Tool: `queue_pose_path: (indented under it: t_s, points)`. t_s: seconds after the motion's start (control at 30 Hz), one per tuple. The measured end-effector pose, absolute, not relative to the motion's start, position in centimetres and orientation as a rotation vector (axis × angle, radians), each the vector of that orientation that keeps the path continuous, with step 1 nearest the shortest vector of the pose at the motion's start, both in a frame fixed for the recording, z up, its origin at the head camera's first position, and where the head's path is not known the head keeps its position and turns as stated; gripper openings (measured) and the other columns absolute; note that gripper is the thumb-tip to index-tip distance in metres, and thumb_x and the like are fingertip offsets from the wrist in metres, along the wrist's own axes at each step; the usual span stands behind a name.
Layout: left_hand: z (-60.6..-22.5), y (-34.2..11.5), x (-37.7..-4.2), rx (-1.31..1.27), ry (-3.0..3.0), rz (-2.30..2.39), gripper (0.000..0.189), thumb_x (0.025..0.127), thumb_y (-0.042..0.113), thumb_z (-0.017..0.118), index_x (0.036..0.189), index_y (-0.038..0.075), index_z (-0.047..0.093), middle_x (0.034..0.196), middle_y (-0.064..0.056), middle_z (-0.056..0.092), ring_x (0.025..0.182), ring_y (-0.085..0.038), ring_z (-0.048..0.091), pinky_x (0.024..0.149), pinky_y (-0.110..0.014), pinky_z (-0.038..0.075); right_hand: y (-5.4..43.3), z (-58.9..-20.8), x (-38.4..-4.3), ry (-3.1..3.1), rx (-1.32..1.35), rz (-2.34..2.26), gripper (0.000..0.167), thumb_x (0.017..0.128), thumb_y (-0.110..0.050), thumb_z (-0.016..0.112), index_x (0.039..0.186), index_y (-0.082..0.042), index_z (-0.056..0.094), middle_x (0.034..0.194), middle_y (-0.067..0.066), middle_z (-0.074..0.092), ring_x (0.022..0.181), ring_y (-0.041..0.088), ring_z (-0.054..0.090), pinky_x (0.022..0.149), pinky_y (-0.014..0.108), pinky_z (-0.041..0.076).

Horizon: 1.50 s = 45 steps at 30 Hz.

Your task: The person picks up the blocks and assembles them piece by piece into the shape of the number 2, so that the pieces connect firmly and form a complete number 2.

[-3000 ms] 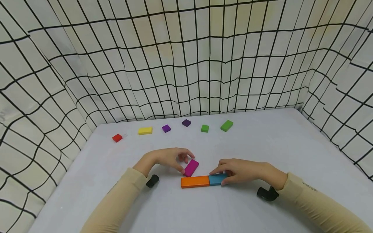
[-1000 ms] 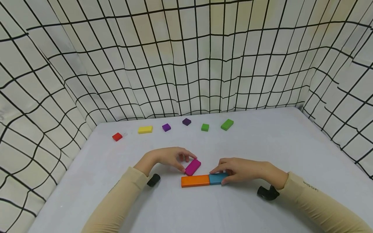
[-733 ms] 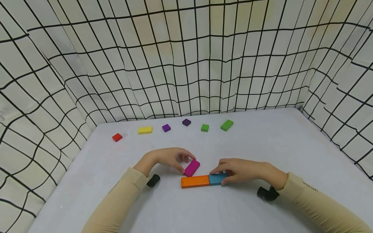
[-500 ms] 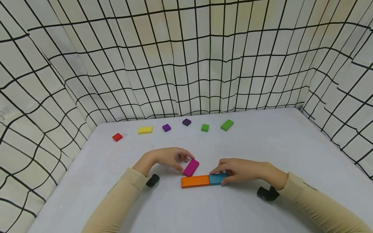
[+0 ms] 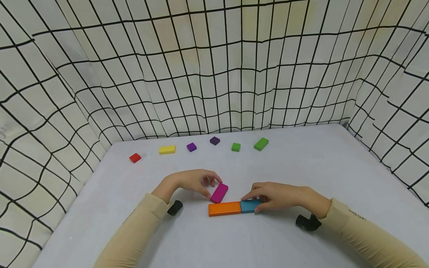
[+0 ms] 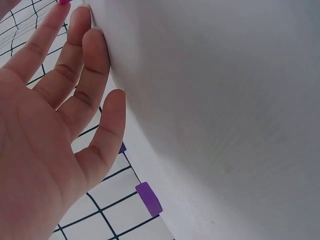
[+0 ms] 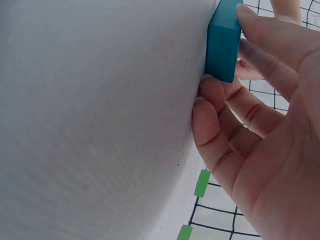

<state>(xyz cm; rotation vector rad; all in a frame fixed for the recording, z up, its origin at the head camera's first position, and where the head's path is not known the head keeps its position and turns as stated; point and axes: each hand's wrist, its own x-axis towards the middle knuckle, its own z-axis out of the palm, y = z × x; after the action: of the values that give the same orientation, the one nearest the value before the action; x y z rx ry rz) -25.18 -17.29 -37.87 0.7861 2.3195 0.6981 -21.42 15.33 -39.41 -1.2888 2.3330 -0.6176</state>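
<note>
**Covered, cropped or too small**

The right hand (image 5: 279,195) covers the right end of the blue rectangular block (image 5: 250,206), which the right wrist view's top edge crops. In the left wrist view, only a sliver of the magenta rectangular block (image 5: 219,193) shows. Dark printing (image 5: 356,214) on the beige cloth right sleeve (image 5: 375,240) is illegible.

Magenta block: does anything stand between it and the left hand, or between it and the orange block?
Nothing visible does. The left hand has thumb and fingertip at the magenta block, and no other object lies between that block and the orange block below it in the head view; whether the two touch is unclear.
</note>
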Motion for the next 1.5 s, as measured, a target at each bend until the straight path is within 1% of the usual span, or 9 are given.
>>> queue_pose_path:
  t_s: [0.57,0.9,1.03,1.17,1.33,1.5]
  points:
    - [-37.8,-17.3,-25.0,0.765,2.340,0.697,0.053,0.088,0.015,0.080,0.137,0.019,0.061,0.108,0.006,0.059,0.109,-0.017,0.052,0.085,-0.030,0.052,15.3,-39.4,-21.4,2.338,-1.258,-0.615,0.044,0.095,-0.031,0.075,0.138,-0.023,0.066,0.104,-0.012,0.055,0.085,0.004,0.052,0.074,0.021,0.050]
    - [-37.8,-17.6,-24.7,0.783,2.359,0.725,0.051,0.091,0.018,0.077,0.139,0.018,0.060,0.108,0.006,0.061,0.108,-0.018,0.055,0.086,-0.032,0.051,15.3,-39.0,-21.3,2.330,-1.290,-0.615,0.044,0.096,-0.031,0.074,0.138,-0.021,0.066,0.103,-0.010,0.055,0.084,0.005,0.051,0.073,0.021,0.049]
    - [-37.6,-17.9,-24.5,0.783,2.388,0.745,0.047,0.093,0.019,0.076,0.138,0.018,0.060,0.108,0.005,0.063,0.105,-0.017,0.058,0.087,-0.033,0.051,15.2,-38.9,-21.3,2.324,-1.283,-0.621,0.044,0.096,-0.031,0.074,0.138,-0.021,0.066,0.104,-0.010,0.055,0.084,0.005,0.051,0.073,0.021,0.049]
    - [-37.3,-18.4,-24.1,0.794,2.422,0.782,0.038,0.095,0.020,0.074,0.132,0.017,0.064,0.105,0.005,0.064,0.102,-0.017,0.061,0.087,-0.034,0.052,15.2,-38.9,-21.4,2.319,-1.278,-0.619,0.043,0.096,-0.031,0.074,0.138,-0.021,0.066,0.104,-0.010,0.055,0.084,0.004,0.051,0.073,0.021,0.048]
    - [-37.3,-19.0,-23.5,0.839,2.457,0.861,0.026,0.097,0.018,0.072,0.122,0.014,0.069,0.100,0.004,0.065,0.098,-0.016,0.062,0.083,-0.034,0.053,15.1,-39.0,-21.4,2.320,-1.254,-0.597,0.043,0.097,-0.032,0.073,0.138,-0.023,0.066,0.103,-0.011,0.055,0.083,0.003,0.051,0.074,0.021,0.049]
    - [-37.2,-19.4,-22.7,0.833,2.475,0.910,0.021,0.097,0.016,0.071,0.118,0.012,0.071,0.097,0.005,0.065,0.096,-0.016,0.062,0.080,-0.034,0.053,15.1,-38.9,-21.5,2.321,-1.239,-0.580,0.043,0.097,-0.033,0.073,0.138,-0.024,0.066,0.103,-0.012,0.055,0.084,0.004,0.052,0.074,0.021,0.049]
